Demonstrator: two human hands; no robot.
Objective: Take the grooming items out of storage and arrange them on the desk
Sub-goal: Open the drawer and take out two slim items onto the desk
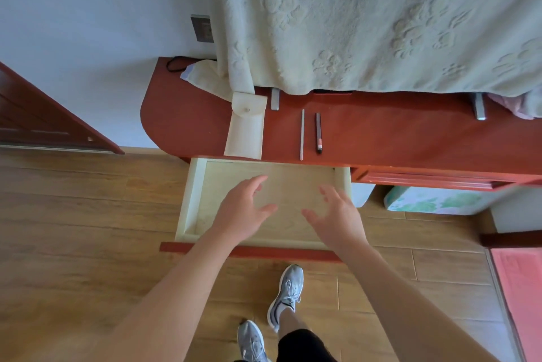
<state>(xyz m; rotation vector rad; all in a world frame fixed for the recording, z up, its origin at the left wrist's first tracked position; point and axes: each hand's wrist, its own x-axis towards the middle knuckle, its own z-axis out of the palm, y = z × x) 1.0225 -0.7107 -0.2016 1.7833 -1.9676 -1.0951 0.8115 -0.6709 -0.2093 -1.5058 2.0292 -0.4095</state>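
Note:
The pale wooden drawer (193, 185) of the red-brown desk (181, 115) is pulled out, and what shows of its bottom is bare. My left hand (243, 209) and my right hand (340, 215) hover over the drawer with fingers spread, holding nothing. On the desk top lie a cream pouch with a snap flap (246, 127), a thin grey file-like stick (302, 134) and a dark pencil-like stick with an orange band (318, 132), side by side.
A pale green blanket (381, 24) hangs over the back of the desk, covering something on two metal feet (275, 99). A black cord (174, 63) lies at the desk's left end. Below are wooden floor, my shoes (286, 294), and a dark door (44, 118) to the left.

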